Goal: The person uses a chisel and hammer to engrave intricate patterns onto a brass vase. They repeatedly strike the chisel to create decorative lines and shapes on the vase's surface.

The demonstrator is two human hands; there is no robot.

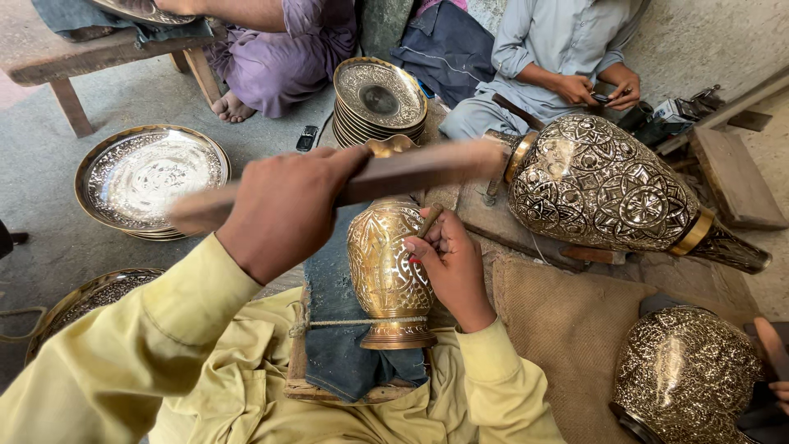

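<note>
A brass vase (385, 263) with engraved patterns lies on a blue cloth (329, 288) over a wooden board, held down by a rope (362, 322) near its foot. My right hand (454, 265) rests on the vase's side and holds a small metal chisel (430, 220) with its tip against the brass. Above and to the left, my left hand (283, 210) grips a wooden mallet stick (411, 168), which is blurred and raised over the vase's mouth. Both of my sleeves are yellow.
A large engraved vase (608, 185) lies at the right and another (686, 374) at the lower right, where another person's hand (772, 353) shows. Stacked brass plates (378, 94), a round tray (152, 177) and burlap (559, 312) surround me. Two people sit beyond.
</note>
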